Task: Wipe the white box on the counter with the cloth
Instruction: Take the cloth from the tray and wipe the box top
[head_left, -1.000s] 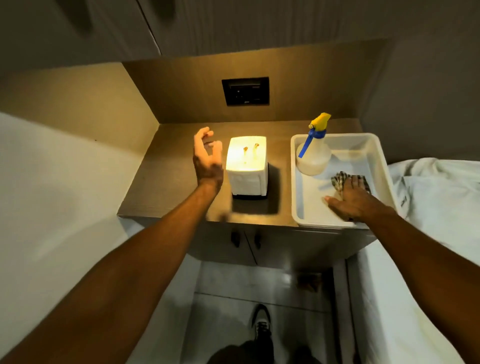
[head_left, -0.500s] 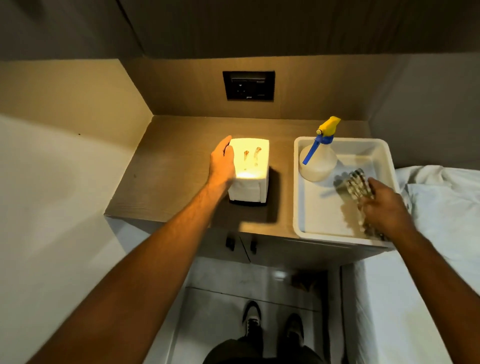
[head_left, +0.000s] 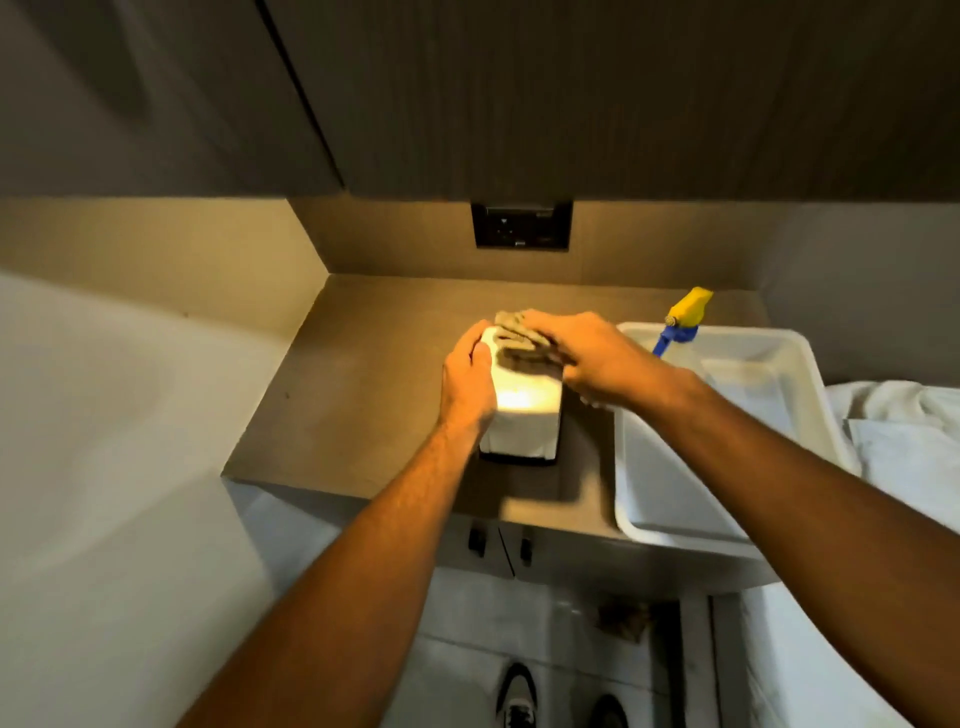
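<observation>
White and brightly lit on top, the box (head_left: 524, 415) stood upright on the brown tabletop (head_left: 358, 395), near its front edge and just left of a white tray (head_left: 675, 525). From the head view, the left hand (head_left: 467, 382) lay against the box's left side, its grip wrapped around the upper left edge with the thumb on top. The right hand (head_left: 597, 358) reached across from the right and pressed a grey cloth (head_left: 511, 338) flat onto the far part of the box's top; its grip was spread, fingers (head_left: 540, 325) stretched out over the cloth rather than pinching it. The cloth bunched slightly past the fingertips at the back edge of the box. Behind the right wrist, a spray bottle (head_left: 683, 317) with a yellow and blue head stood in the far corner of the tray. A dark wall socket (head_left: 522, 224) sat in the back panel above the tabletop. White bedding (head_left: 904, 431) lay to the right of the tray. Two shoes (head_left: 519, 696) showed on the floor below.
</observation>
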